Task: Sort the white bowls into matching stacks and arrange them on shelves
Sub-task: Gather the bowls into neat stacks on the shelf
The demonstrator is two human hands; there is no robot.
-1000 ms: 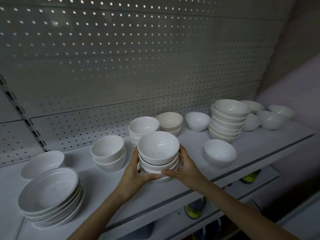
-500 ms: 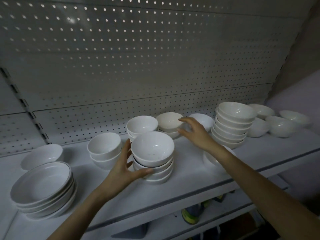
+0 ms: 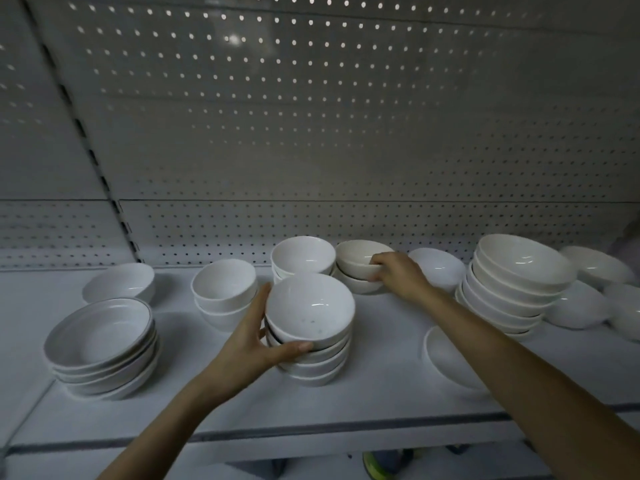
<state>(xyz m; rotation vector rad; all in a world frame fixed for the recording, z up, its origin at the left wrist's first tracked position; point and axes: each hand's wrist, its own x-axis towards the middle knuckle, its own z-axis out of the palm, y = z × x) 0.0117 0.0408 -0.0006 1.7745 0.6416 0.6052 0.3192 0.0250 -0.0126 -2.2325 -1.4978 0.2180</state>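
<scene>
**Item: centre stack** [image 3: 310,327]. Round white glazed ceramic bowls, several nested, upright on the white metal shelf [image 3: 207,410]. All places below are given from this stack.

**Hands.** Your left hand [image 3: 249,344] clasps the centre stack: thumb across its front just under the top bowl, fingers round its left side. Your right hand [image 3: 398,275] is well apart from the left, behind and to the right of the stack. Its fingers are hooked over the near rim of the cream bowl [image 3: 356,259], the upper of a nested cream-coloured ceramic pair.

**Handling (judged).**
- The ware is stiff, brittle and smooth-glazed, so it is likely slippery.
- One bowl is light, but a stack is heavy.
- Take a single bowl by the rim, with the thumb inside and the fingers under the wall.
- Take a stack low at the base with both hands, because the top bowls can slide.
- The cream tint suggests that this bowl does not match the centre stack. Check before you nest it.

**Surroundings.**
- Directly behind: deep white bowls [image 3: 301,254], nested.
- Left: a pair of deep white bowls [image 3: 223,285].
- Far left: wide shallow bowls with a dark rim line [image 3: 100,334], stacked. A single white bowl [image 3: 119,282] sits behind them.
- Right: a lone white bowl [image 3: 446,358], partly under your right forearm.
- Further right: a tall stack of wide white bowls [image 3: 516,282]. Loose white bowls [image 3: 595,265] lie beyond it.
- Behind everything: a grey perforated back panel [image 3: 311,133].
</scene>
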